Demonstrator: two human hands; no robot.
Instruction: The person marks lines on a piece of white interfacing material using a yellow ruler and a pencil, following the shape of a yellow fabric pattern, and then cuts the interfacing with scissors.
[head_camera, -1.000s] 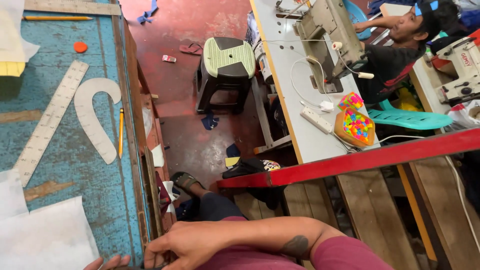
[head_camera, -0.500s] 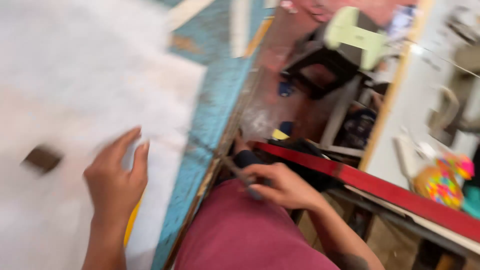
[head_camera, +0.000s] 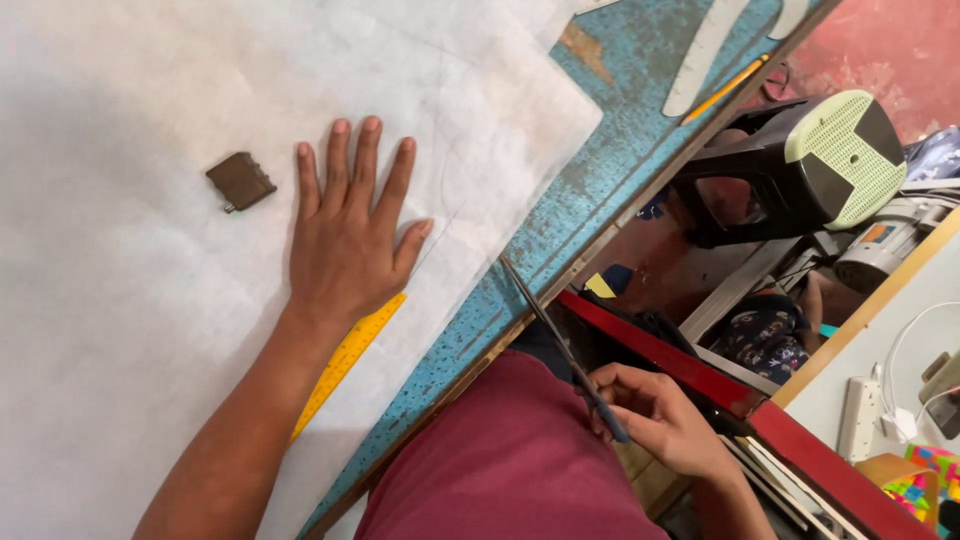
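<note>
Hands (head_camera: 350, 235) on sheet (head_camera: 150, 300), scissors (head_camera: 565, 350)

Brown rect. block (head_camera: 240, 181) on sheet, upper left. Pencil (head_camera: 724, 90) and pale curved template (head_camera: 703, 55) near bench's far edge. Black stool w/ green perforated seat (head_camera: 846, 158) on floor. White power strip (head_camera: 858, 419) at right.

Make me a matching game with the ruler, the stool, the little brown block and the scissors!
Things:
1. yellow ruler
2. stool
3. small brown block
4. scissors

Places:
A. on the white sheet, beside the left hand's fingers
B. held in the right hand
C. partly under the left hand
D. on the floor past the table edge

Pairs: 1-C, 2-D, 3-A, 4-B
</note>
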